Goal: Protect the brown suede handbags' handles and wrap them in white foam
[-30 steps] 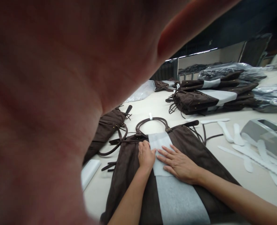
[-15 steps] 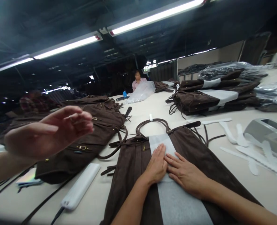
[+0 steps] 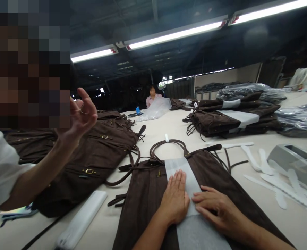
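Note:
A dark brown handbag (image 3: 148, 194) lies flat in front of me, with its looped handles (image 3: 169, 142) pointing away. Down its middle runs a pale grey-white paper strip (image 3: 200, 227). My left hand (image 3: 175, 198) lies flat on the strip and the fabric beside it, fingers stretched forward. Across the strip's right edge rests my right hand (image 3: 218, 208), its fingers extended and a little bent, the fingertips touching the paper. The two hands are slightly apart, and neither grips anything.
Brown bags (image 3: 91, 159) lie piled at left, with a white oblong device (image 3: 83, 218) before them. A co-worker's raised hand (image 3: 83, 111) is near on the left. White strips (image 3: 280, 184) and a grey tape dispenser (image 3: 296, 166) stand right. Wrapped bags (image 3: 228, 118) are stacked behind.
My right hand has shifted right, away from my left hand, and its fingers have bent slightly. The co-worker's hand has turned upward, and that person has leaned into view at left.

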A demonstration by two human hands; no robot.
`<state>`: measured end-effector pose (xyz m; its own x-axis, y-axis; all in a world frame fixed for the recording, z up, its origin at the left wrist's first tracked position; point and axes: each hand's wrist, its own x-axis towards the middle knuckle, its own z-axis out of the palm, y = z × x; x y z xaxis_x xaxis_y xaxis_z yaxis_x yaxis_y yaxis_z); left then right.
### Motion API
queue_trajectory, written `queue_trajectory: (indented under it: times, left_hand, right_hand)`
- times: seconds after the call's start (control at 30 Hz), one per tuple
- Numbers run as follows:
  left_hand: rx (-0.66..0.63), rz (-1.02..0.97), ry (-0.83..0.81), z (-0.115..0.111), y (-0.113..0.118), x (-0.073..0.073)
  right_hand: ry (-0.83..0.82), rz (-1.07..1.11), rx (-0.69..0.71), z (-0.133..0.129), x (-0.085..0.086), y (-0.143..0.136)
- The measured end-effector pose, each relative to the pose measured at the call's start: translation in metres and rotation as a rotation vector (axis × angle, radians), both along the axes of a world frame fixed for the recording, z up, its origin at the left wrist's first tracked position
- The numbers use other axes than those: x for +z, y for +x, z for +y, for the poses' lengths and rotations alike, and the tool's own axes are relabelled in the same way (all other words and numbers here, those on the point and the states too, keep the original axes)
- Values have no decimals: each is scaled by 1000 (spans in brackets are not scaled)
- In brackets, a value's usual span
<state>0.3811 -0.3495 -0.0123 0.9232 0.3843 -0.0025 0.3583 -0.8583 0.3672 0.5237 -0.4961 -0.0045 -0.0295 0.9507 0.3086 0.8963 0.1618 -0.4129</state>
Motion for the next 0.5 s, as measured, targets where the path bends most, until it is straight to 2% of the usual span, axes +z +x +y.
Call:
queue_trajectory:
  times: [0.1,0.27,0.5]
  left_hand:
    - [-9,-1,12,0,0,2]
    - [-3,31,19,1,1,4]
    - [6,24,-2,0,2,4]
  right_hand:
    - [108,-105,-83,1,2,-3]
    - [-78,-95,-18,-3,11,-16]
    - [-36,-37,-119,-26,8,-21]
